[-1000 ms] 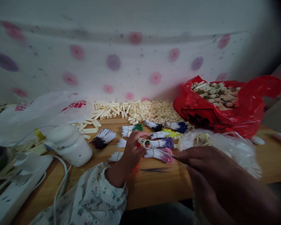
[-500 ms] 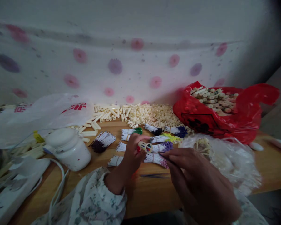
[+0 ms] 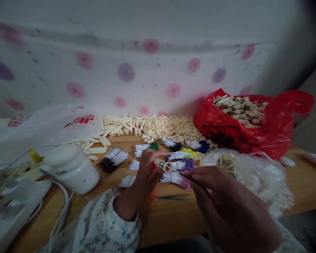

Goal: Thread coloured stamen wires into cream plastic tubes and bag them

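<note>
My left hand [image 3: 144,175] pinches a short cream plastic pen barrel [image 3: 160,163] between thumb and fingers. Small coloured pieces show inside its round open end, which faces right. Close to that end, my right hand [image 3: 231,207] grips a thin dark stick [image 3: 185,175] in its fingertips; whether the stick touches the barrel I cannot tell. Around my hands lie bundles of white pen refills with coloured ends: purple [image 3: 184,164], pink [image 3: 175,178], yellow [image 3: 185,154] and green [image 3: 146,148]. A dark-ended bundle [image 3: 113,159] is fanned out left of my left hand.
Along the back lie piled cream plastic parts [image 3: 158,127]. A red bag [image 3: 276,123] full of cream barrels stands back right, with a clear plastic bag [image 3: 263,179] before it. To the left are a white jar [image 3: 73,170], a power strip [image 3: 18,211] and its cord.
The view has shifted slightly. The barrel in my left hand is turned a little more sideways, showing more of its side. My right hand keeps its grip on the dark stick near the barrel's end.
</note>
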Available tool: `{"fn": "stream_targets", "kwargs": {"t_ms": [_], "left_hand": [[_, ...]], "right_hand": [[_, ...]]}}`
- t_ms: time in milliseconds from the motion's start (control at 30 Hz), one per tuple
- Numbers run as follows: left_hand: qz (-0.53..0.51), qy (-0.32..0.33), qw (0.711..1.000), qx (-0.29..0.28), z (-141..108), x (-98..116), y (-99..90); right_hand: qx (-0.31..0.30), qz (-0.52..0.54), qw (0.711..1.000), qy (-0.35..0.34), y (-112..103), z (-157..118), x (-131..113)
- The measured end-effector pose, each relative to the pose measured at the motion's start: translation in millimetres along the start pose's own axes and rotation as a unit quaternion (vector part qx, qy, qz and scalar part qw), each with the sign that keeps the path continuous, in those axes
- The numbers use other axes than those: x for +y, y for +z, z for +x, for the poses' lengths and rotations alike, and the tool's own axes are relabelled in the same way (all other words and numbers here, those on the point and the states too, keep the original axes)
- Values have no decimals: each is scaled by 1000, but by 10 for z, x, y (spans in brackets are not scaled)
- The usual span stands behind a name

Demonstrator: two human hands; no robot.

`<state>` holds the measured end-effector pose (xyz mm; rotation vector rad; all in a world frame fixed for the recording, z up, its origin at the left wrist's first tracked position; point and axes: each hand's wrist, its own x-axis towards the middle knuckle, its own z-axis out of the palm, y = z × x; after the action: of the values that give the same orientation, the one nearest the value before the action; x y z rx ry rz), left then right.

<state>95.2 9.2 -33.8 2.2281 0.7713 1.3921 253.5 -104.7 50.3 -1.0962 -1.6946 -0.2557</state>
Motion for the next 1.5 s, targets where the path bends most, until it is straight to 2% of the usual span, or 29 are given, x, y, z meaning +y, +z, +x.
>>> {"fn": "stream_targets", "kwargs": {"t_ms": [167,367,533,633,800,967,1167,1333,1400,1500], "left_hand": [[22,-12,1000,-3,10,36,-5],[15,6,1000,9,-11,3,31],[23,6,1000,12,-22,-17,49],[27,21,999,15,-28,-24,53],[57,44,997,33,-44,-34,63],[118,75,987,85,-50,-36,62],[146,95,979,103,-61,-48,32],[114,67,987,96,-31,-73,31],[57,41,994,85,-5,-86,40],[-13,-34,994,106,31,-111,54]], "right_hand": [[11,-9,1000,-3,80,-35,54],[-6,44,999,15,256,-109,157],[4,-29,999,-22,354,-181,263],[23,-40,999,-16,377,-193,292],[17,-19,999,26,396,-196,286],[-1,54,993,105,448,-253,273],[12,219,953,211,539,-387,172],[-16,289,932,218,520,-419,149],[9,261,943,205,444,-393,257],[69,134,974,166,203,-346,622]]}}
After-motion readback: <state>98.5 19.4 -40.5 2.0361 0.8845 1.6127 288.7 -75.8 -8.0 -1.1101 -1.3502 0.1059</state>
